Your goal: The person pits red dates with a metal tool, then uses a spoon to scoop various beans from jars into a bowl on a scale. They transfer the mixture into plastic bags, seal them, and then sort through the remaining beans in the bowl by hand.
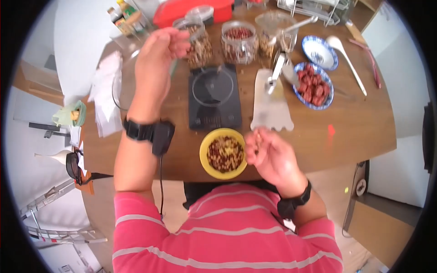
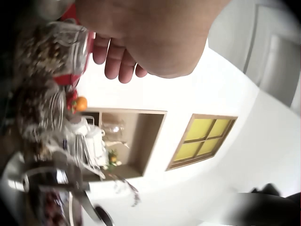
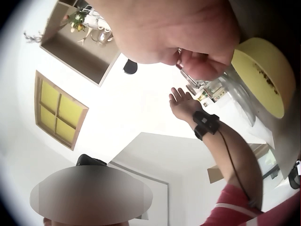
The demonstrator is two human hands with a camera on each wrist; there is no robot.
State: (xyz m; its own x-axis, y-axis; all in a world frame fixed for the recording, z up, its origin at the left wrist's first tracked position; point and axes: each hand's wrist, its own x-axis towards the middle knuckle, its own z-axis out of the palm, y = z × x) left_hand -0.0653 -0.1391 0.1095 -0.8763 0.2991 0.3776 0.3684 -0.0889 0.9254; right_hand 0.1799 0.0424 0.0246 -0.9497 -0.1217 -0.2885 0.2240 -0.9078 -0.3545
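My left hand (image 1: 159, 54) is raised at the near left of a glass jar (image 1: 199, 50) of brown and tan nuts. Its fingers are loosely bent, and nothing shows in them in the left wrist view. Palm up, my right hand (image 1: 272, 157) curls its fingers around a few small nut-like pieces (image 1: 258, 135), partly hidden by the fingers. That hand is at the right rim of a yellow bowl (image 1: 204, 154), which holds a mix of dark red beans and pale nut pieces. A second jar (image 1: 237, 45) has red beans in it.
A black induction cooker (image 1: 215, 93) lies beyond the bowl. To its right are a pale board (image 1: 269, 107), a blue-rimmed bowl of dried red dates (image 1: 313, 86), an empty blue-rimmed bowl (image 1: 319, 52) and a white ladle (image 1: 348, 61). White paper (image 1: 107, 95) lies at left.
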